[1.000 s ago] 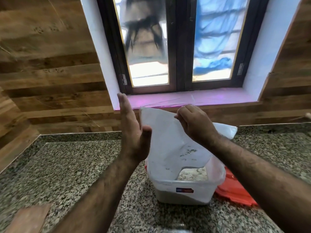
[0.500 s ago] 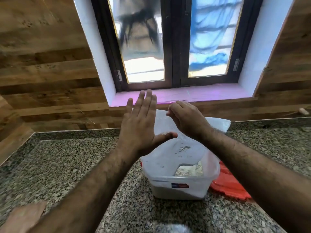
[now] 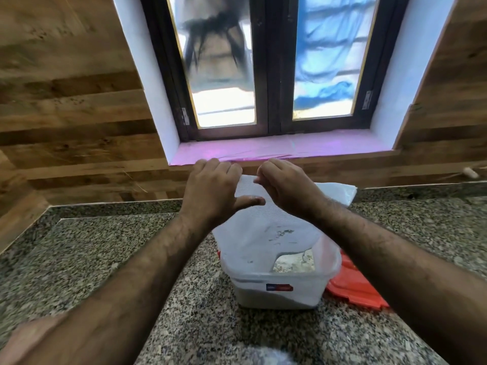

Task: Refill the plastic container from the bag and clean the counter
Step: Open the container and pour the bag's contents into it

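Head view: a granite counter (image 3: pixel 105 259) fills the lower frame, with a plastic container (image 3: pixel 276 288) at lower centre. A white bag (image 3: pixel 263 233) is upended into it, its top pinched by the right hand (image 3: pixel 284 188) and clasped by the left hand (image 3: pixel 210 191). An orange lid (image 3: pixel 355 288) is seen beside the container.

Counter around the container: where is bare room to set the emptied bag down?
Bare granite counter lies left of the plastic container, out to the wood wall; more lies behind the bag, far right. Crowded: the container's right, where the orange lid lies.
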Demonstrator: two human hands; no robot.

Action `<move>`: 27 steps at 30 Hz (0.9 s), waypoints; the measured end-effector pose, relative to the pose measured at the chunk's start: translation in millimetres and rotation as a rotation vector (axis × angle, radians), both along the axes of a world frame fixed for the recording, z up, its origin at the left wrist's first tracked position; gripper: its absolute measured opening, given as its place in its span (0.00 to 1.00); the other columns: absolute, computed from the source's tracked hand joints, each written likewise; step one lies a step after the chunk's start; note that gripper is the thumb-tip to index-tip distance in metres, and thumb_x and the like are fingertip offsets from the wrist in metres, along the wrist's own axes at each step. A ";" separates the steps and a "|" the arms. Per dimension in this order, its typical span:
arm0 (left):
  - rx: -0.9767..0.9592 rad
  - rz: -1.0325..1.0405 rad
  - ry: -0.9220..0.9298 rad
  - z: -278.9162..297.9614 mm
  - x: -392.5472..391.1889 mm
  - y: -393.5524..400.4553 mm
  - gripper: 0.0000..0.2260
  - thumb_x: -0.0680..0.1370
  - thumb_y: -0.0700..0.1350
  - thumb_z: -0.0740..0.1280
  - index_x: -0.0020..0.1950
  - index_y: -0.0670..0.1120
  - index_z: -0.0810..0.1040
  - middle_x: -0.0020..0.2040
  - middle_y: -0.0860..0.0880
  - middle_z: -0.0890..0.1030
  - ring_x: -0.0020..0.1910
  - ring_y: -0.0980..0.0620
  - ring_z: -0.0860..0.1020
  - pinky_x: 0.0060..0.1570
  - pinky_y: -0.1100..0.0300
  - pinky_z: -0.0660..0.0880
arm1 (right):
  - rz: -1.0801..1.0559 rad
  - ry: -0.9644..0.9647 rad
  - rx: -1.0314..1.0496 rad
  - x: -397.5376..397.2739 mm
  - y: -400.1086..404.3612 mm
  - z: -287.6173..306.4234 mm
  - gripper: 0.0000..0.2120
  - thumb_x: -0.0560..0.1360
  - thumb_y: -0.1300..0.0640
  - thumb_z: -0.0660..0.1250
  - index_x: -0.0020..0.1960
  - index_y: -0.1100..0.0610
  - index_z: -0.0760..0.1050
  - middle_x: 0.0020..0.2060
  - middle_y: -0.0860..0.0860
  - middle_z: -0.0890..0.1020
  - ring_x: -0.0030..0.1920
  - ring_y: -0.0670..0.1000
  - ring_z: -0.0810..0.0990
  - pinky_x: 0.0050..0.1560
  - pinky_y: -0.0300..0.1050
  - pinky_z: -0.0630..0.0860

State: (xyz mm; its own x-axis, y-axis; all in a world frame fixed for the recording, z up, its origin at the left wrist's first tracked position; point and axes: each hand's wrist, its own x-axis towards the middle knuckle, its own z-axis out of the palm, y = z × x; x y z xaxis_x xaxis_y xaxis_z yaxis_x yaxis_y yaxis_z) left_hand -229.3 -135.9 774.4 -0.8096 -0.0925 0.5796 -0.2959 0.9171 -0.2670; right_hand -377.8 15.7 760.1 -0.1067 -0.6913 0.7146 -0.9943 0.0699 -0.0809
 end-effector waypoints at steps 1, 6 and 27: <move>-0.037 -0.042 0.045 -1.3 -2.5 -5.9 0.35 0.76 0.78 0.58 0.48 0.45 0.79 0.42 0.46 0.83 0.43 0.44 0.77 0.50 0.47 0.73 | 0.009 -0.027 0.006 1.2 1.2 1.4 0.07 0.82 0.61 0.70 0.47 0.62 0.75 0.39 0.55 0.79 0.37 0.50 0.71 0.36 0.44 0.68; -0.032 -0.151 0.105 -1.3 -8.0 -17.3 0.28 0.79 0.72 0.63 0.39 0.47 0.69 0.32 0.49 0.70 0.32 0.47 0.68 0.36 0.52 0.68 | -0.070 -0.175 -0.224 2.0 25.1 16.4 0.26 0.88 0.42 0.54 0.60 0.64 0.78 0.54 0.60 0.82 0.55 0.52 0.77 0.54 0.53 0.77; 0.112 -0.352 0.194 18.9 -16.3 -39.9 0.26 0.83 0.61 0.69 0.35 0.48 0.63 0.28 0.49 0.65 0.29 0.46 0.64 0.33 0.52 0.68 | -0.157 0.005 0.036 -1.7 79.7 -21.3 0.59 0.76 0.19 0.43 0.85 0.68 0.48 0.86 0.62 0.46 0.87 0.62 0.47 0.84 0.67 0.50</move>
